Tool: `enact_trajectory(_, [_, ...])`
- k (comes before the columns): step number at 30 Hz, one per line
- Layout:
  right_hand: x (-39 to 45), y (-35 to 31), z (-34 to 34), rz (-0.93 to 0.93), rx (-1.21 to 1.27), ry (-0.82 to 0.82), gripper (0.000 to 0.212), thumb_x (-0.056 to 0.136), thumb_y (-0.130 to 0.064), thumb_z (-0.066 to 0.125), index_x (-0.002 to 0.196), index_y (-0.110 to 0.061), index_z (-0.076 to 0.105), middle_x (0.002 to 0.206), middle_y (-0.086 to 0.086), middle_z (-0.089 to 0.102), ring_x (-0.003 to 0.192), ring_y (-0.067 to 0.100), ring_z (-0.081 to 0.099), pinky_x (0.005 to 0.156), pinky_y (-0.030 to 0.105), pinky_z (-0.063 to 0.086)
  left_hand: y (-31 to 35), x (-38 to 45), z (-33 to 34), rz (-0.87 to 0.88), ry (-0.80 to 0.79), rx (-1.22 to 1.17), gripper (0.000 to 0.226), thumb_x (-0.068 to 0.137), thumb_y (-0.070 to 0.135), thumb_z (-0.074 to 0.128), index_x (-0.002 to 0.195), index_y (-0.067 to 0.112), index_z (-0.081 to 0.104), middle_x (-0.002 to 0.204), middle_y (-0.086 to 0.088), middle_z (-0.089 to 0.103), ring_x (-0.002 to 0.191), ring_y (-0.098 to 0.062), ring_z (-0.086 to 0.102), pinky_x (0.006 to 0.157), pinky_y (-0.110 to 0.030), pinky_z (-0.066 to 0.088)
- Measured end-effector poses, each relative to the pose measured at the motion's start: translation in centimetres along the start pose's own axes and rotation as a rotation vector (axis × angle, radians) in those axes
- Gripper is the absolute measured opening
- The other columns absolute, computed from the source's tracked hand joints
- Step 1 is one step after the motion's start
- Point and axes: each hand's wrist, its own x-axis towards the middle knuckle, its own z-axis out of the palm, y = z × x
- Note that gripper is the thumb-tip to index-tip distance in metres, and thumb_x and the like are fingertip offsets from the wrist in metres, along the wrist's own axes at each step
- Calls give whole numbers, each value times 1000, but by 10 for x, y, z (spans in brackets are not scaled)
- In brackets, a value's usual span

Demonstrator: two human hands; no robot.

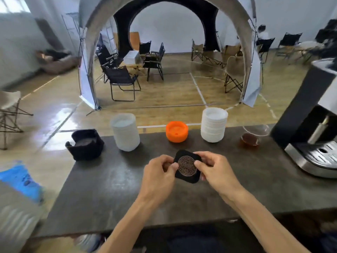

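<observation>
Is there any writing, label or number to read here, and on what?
No text can be read.
The black coaster, pinched by the left hand and right hand: a round maze-like ornament, no letters that I can make out.
The blue packet at far left: dark print, too blurred to read.

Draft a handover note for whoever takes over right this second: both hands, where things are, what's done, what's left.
Left hand: pinches the black coaster at its left edge.
Right hand: pinches its right edge, over the table.
Coaster holder: far left of the table, more coasters inside.
Done: one coaster in hand.
Left: probably set it down, perhaps for the glass of dark drink at the right.
</observation>
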Motion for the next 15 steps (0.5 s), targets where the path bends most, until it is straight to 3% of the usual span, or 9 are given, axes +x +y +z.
enact_trajectory(5, [5, -32, 102, -12, 53, 28, 19, 93, -2, 64, 108, -12, 70, 84, 10, 73, 49, -1, 55, 45, 17, 42, -54, 17, -91, -47, 16, -52, 7, 93, 23, 65, 89, 23, 72, 67, 11, 66, 55, 2, 57, 53, -11, 40])
enact_trajectory(8, [4, -49, 148, 16, 87, 44, 6, 93, -10, 66, 95, -13, 71, 72, 6, 70, 46, 3, 52, 44, 21, 42, -77, 24, -132, -55, 70, -76, 7, 93, 24, 66, 91, 23, 72, 69, 10, 68, 59, 0, 58, 58, -16, 42])
enact_trajectory(12, [3, -63, 196, 44, 22, -7, 17, 97, -19, 62, 84, -15, 73, 65, 8, 72, 55, 11, 62, 49, 23, 41, -99, 29, -172, -74, 180, -98, 4, 93, 23, 66, 93, 23, 70, 72, 7, 66, 63, -8, 59, 60, -21, 44])
enact_trajectory(15, [10, -75, 226, 52, -60, -26, 24, 98, -16, 55, 84, -16, 75, 58, 9, 70, 48, 6, 59, 49, 20, 37, -113, 38, -197, -105, 218, -149, 2, 92, 23, 66, 91, 24, 68, 73, 0, 68, 68, -17, 64, 67, -38, 56])
